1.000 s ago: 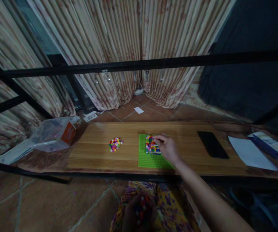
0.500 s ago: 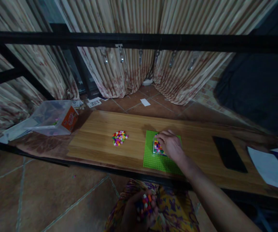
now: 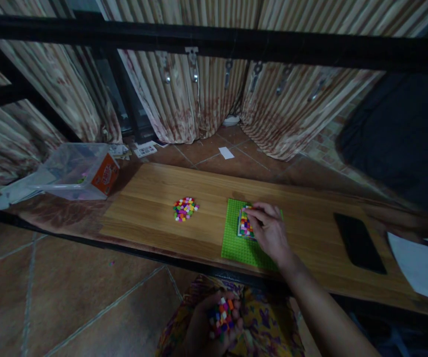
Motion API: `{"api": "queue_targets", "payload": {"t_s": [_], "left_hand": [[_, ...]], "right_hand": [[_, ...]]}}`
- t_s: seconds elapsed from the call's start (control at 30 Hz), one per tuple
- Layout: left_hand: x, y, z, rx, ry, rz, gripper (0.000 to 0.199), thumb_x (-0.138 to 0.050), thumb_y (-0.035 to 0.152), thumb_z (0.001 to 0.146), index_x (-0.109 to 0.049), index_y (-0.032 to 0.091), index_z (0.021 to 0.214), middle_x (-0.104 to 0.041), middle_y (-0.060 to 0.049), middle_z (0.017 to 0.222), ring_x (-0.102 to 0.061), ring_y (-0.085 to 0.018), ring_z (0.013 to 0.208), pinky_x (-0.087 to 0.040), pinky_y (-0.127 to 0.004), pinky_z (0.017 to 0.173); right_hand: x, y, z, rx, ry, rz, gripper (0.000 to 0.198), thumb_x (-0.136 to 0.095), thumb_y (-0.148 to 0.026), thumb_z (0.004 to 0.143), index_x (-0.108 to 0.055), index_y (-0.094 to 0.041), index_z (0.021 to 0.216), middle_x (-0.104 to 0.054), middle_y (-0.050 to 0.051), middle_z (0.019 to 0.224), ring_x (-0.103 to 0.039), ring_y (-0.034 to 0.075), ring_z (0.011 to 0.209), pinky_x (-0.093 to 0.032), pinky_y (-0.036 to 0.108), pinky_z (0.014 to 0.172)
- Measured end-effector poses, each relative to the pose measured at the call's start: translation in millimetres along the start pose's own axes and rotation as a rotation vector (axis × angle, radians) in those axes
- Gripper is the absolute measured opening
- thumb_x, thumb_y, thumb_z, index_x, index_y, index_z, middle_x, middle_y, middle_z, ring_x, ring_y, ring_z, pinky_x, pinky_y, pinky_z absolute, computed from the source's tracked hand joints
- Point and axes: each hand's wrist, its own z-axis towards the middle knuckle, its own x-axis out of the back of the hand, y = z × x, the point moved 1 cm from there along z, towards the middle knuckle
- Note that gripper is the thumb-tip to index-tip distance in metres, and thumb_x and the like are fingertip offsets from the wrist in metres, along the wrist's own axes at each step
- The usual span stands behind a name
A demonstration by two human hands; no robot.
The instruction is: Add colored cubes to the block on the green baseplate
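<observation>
My left hand (image 3: 199, 325) is cupped low over the lap, fingers curled around a heap of small coloured building bricks (image 3: 223, 315). On the wooden board, my right hand (image 3: 271, 230) reaches over a green studded baseplate (image 3: 232, 248). Its thumb and fingers are pinched together at the top of a small block-shaped brick build (image 3: 246, 225), which has a pale edge and rows of mixed colours. Whatever sits between those fingertips is too small to make out. The hand hides the right part of the build and some of the baseplate.
A loose pile of coloured bricks (image 3: 185, 208) lies left of the baseplate on the wooden board (image 3: 154, 233). A dark phone-like slab (image 3: 360, 243) and white paper (image 3: 420, 267) are at the right. A clear plastic bin (image 3: 73, 173) stands at the left. A black bar (image 3: 214, 42) crosses behind.
The camera view has shifted slightly. My right hand has lifted and turned a little at the build, showing more of its fingers. My left hand still cups the bricks.
</observation>
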Motion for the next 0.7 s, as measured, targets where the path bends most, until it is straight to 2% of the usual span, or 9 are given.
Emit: {"api": "queue_targets", "payload": {"t_s": [0.27, 0.43, 0.6, 0.7], "left_hand": [[-2, 2, 2, -0.078, -0.014, 0.057, 0.013, -0.057, 0.021, 0.079, -0.064, 0.01, 0.082, -0.067, -0.006, 0.077, -0.061, -0.013, 0.066, -0.046, -0.028, 0.076], [-5, 5, 8, -0.086, -0.034, 0.118, 0.014, -0.055, 0.02, 0.079, -0.063, 0.011, 0.084, -0.067, -0.008, 0.081, -0.063, -0.017, 0.076, -0.045, -0.034, 0.086], [-8, 4, 11, -0.09, -0.062, 0.136, 0.013, -0.055, 0.018, 0.079, -0.063, 0.011, 0.084, -0.066, -0.007, 0.079, -0.062, -0.015, 0.073, -0.043, -0.035, 0.09], [-8, 3, 12, -0.088, -0.047, 0.171, 0.014, -0.054, 0.02, 0.08, -0.063, 0.011, 0.087, -0.066, -0.007, 0.08, -0.062, -0.016, 0.074, -0.041, -0.038, 0.092]], "right_hand": [[-5, 1, -5, 0.009, 0.037, 0.015, 0.023, -0.051, -0.025, 0.088, -0.072, -0.026, 0.096, -0.061, 0.005, 0.103, -0.052, 0.021, 0.095, -0.042, 0.038, 0.084], [-3, 3, -4, 0.006, 0.017, 0.014, 0.023, -0.051, -0.027, 0.087, -0.072, -0.026, 0.096, -0.061, 0.006, 0.103, -0.053, 0.022, 0.097, -0.041, 0.04, 0.088], [20, -15, -8, -0.063, 0.043, 0.074, 0.025, -0.049, -0.029, 0.089, -0.068, -0.025, 0.105, -0.062, 0.006, 0.109, -0.054, 0.022, 0.104, -0.041, 0.04, 0.093], [42, -39, -30, -0.117, 0.025, 0.158, 0.022, -0.05, -0.032, 0.09, -0.069, -0.027, 0.097, -0.064, 0.005, 0.103, -0.057, 0.022, 0.1, -0.044, 0.039, 0.09]]}}
